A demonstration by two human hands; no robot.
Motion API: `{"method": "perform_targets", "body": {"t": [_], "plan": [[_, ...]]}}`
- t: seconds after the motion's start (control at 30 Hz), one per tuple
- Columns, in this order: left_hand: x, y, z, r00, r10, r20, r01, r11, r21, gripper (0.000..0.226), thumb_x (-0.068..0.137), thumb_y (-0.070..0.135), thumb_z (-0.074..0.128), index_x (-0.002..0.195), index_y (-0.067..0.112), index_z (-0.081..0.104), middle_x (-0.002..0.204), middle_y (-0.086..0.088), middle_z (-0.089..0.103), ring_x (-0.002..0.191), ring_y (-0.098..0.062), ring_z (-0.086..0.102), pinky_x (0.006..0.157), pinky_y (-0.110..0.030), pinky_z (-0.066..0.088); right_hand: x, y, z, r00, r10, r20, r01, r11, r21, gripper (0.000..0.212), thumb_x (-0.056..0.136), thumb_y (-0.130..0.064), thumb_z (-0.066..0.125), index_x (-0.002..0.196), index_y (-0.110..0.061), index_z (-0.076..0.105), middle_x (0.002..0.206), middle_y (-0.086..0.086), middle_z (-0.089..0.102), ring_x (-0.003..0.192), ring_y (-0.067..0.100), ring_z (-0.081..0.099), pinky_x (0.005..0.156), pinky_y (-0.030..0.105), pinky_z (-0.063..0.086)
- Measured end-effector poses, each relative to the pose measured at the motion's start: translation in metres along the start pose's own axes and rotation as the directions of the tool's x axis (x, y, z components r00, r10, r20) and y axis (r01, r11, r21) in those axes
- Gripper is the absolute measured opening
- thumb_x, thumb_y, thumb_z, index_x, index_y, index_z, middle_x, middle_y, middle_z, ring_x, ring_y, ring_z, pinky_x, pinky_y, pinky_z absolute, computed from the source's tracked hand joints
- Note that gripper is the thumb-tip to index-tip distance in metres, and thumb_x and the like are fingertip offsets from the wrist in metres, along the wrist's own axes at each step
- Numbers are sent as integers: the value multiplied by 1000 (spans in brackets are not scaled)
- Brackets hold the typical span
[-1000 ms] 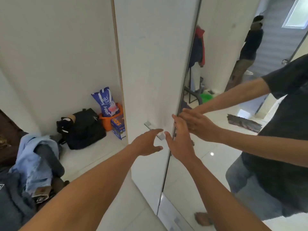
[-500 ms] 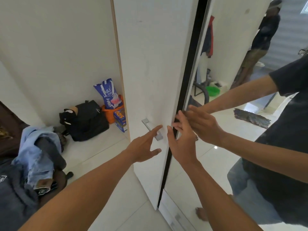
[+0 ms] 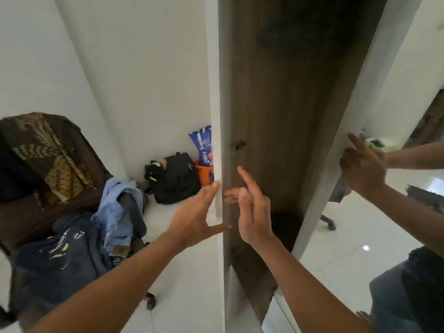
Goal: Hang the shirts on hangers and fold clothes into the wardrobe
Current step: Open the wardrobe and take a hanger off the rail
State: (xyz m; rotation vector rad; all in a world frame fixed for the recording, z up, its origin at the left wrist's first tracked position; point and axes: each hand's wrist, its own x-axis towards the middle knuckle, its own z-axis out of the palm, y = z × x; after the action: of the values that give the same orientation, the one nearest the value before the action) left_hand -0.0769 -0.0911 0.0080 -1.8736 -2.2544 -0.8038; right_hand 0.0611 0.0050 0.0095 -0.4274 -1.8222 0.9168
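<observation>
I am only just getting started: the wardrobe point(image 3: 276, 111) is standing partly open, its dark wood inside showing between the white door point(image 3: 215, 92) and the mirrored door point(image 3: 336, 145), and I am seeing no hanger or garment in there, though the depth is too dark to be sure. My left hand point(image 3: 197, 212) is gripping the white door's edge, thumb across the near side and fingertips curling round to the inner face. My right hand point(image 3: 254, 212) is hovering just beside it in the gap, grasping nothing, index finger raised and the others loosely bent. The clothes are all waiting on the chair point(image 3: 151, 302) to my left: a brown patterned shirt point(image 3: 48, 159) over the back, a light blue denim piece point(image 3: 117, 207) and a navy shirt point(image 3: 60, 255) heaped below. So I am judging every hanging and folding step as left to do. The gap is looking narrow for carrying clothes through, and the white door is standing near the black bag point(image 3: 175, 176) and orange bucket point(image 3: 204, 174) behind it
</observation>
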Motion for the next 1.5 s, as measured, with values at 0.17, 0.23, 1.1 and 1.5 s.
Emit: {"method": "perform_targets", "body": {"t": [0.17, 0.23, 1.1, 1.5], "plan": [[-1, -44, -47, 977, -54, -206, 94, 978, 187, 112, 69, 55, 83, 150, 27, 11, 126, -12, 61, 87, -29, 65, 80, -40, 52, 30, -8, 61, 970, 11, 241, -29, 997, 70, 47, 108, -28, 35, 153, -17, 37, 101, -24, 70, 96, 4, 70, 84, 11, 51], [2, -65, -64, 960, -60, -275, 136, 955, 266, 117, 67, 49, 87, 153, 21, 12, 111, -12, 65, 82, -31, 64, 75, -39, 52, 49, -9, 87, 952, 14, 306, -34, 997, 63, 49, 107, -35, 33, 155, -23, 33, 106, -11, 73, 101, 3, 69, 91, 18, 53], [201, -298, -116, 854, -246, -459, 445, 802, 398, 128, 62, 56, 86, 159, 31, 6, 164, -15, -7, 150, -43, 1, 116, -62, 13, 316, 114, 188, 989, -54, 141, 143, 629, -764, 115, 66, -49, 88, 156, -34, 18, 164, 3, 10, 150, 31, 7, 107, 79, 15], [254, -298, -95, 850, -75, -522, 321, 859, 399, 113, 59, 48, 90, 152, 22, 32, 159, -17, 18, 148, -48, 7, 118, -62, 10, 325, 139, 189, 976, -139, 166, 215, 532, -819, 129, 58, -52, 90, 158, -33, 11, 166, 1, 5, 150, 30, 9, 101, 81, 24]]}}
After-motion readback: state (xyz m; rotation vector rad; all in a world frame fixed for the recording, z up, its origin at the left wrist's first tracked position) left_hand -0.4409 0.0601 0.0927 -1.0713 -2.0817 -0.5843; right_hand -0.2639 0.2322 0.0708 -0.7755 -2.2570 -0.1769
